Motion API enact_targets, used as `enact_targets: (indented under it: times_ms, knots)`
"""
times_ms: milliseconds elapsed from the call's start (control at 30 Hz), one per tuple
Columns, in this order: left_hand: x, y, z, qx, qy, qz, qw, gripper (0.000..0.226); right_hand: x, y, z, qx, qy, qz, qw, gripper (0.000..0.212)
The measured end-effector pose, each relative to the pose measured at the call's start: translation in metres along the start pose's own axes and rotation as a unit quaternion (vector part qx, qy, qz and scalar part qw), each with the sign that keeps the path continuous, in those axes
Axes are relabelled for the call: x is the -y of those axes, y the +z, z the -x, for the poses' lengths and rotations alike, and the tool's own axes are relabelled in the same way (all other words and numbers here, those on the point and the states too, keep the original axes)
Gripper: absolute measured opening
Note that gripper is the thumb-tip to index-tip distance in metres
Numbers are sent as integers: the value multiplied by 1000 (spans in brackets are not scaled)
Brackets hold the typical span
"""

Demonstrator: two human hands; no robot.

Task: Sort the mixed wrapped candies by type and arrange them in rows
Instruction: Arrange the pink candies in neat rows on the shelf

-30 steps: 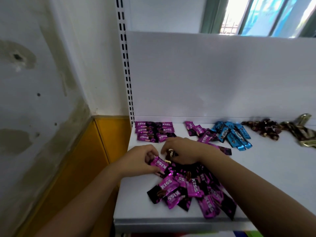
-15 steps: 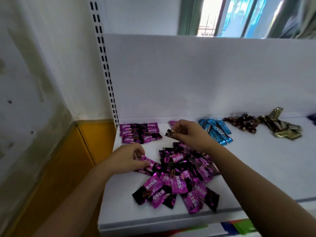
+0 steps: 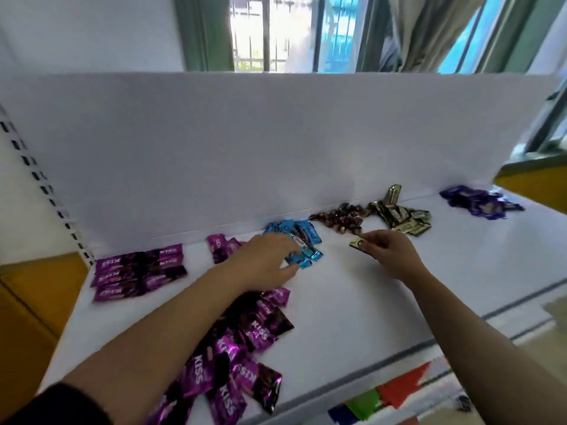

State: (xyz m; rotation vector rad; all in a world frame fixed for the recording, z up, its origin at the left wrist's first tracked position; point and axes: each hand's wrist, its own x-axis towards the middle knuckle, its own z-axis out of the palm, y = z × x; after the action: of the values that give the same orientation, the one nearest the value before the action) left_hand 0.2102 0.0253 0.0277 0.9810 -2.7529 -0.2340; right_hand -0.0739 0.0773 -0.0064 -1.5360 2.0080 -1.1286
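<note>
So the candies are spread all over a white shelf [image 3: 383, 302], mostly in little groups along the back panel [image 3: 276, 148].

- Far left: purple KISS bars [image 3: 138, 271] laid flat in neat rows, shiny magenta wrappers with white lettering.
- Next to them there's a small purple bunch [image 3: 219, 245].
- Then come the bright blue foil candies [image 3: 302, 233].
- After that, a heap of dark reddish-brown twists [image 3: 339, 217].
- Then a pile of olive-gold ones [image 3: 402, 216], one of them propped against the panel.
- Way off right is a dark blue pile [image 3: 478, 202].
- Near the front edge is a big messy heap of loose KISS bars [image 3: 245, 348], overlapping every which way.

The right hand [image 3: 391, 254] is pinching a single gold-wrapped candy [image 3: 356, 243] between thumb and fingertips. It's held just above the shelf, in front of the brown twists and near the gold pile.

The left hand [image 3: 265, 260] is reaching forward with its fingers laid out fairly flat on the near side of the blue candies. It's touching them, not curled around any as far as I can see, though it's a bit blurry.

The left forearm runs right over the loose KISS heap and hides a chunk of it. The hand also covers part of the small purple bunch.

A slotted upright [image 3: 40, 185] runs down the left side. Up top there's a barred window [image 3: 267, 32] and a curtain [image 3: 429, 29].
</note>
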Motion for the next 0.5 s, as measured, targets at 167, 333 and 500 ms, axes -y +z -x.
enact_targets:
  times_ms: [167,333,500]
  knots:
    - [-55,29,-82,21,-6,-2,1000,39,-53,-51,-35,19,-20,25,999,10]
    - [-106,60,-135,33,-56,11,998,41,-95,-94,-75,23,-21,23,999,15]
    - [-135,92,-166,40,-87,28,995,42,-124,-118,-104,20,-18,23,999,17]
